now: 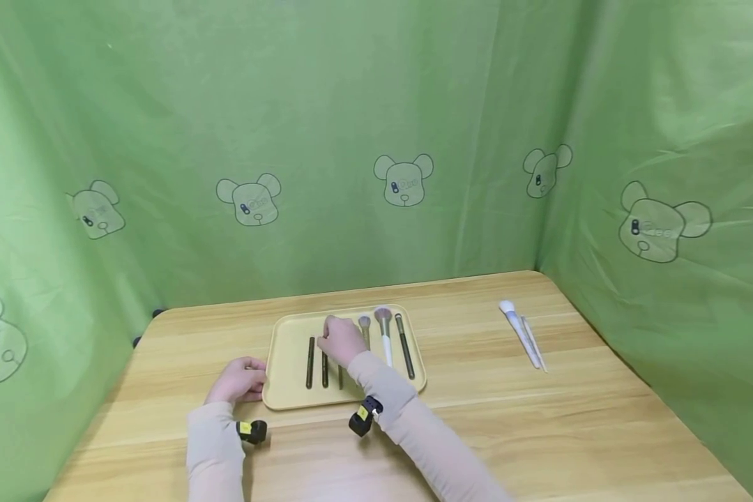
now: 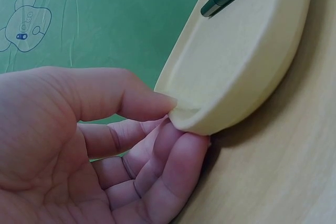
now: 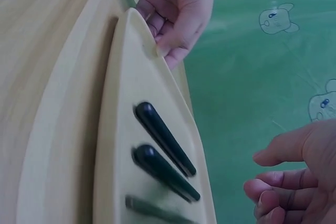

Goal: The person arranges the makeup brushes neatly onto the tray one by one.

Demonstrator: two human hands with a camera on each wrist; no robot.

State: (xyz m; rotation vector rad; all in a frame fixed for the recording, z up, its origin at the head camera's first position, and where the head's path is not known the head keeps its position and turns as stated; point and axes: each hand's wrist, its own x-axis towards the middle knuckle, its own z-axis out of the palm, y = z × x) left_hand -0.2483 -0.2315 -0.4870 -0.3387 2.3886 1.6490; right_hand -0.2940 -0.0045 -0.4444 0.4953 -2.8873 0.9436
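My left hand [image 1: 237, 381] pinches the left rim of a pale yellow tray [image 1: 286, 348], thumb on top and fingers beneath in the left wrist view. My right hand [image 1: 343, 341] hovers over the tray's middle; its fingers [image 3: 286, 148] are loosely bent, with nothing between them in the right wrist view. Below it lie a dark slim stick [image 1: 310, 364], a second dark stick [image 1: 325, 371] and a thinner one [image 1: 341, 378], partly covered by the hand. Further right on the tray are a small makeup brush [image 1: 364, 324], a fluffy white-handled makeup brush [image 1: 384, 328] and a dark-handled brush [image 1: 404, 348].
Two light-coloured makeup brushes, a thick one [image 1: 519, 333] and a thin one [image 1: 533, 343], lie on the right of the wooden table [image 1: 477, 432]. A green curtain [image 1: 326, 139] with bear-head prints encloses the table's back and sides.
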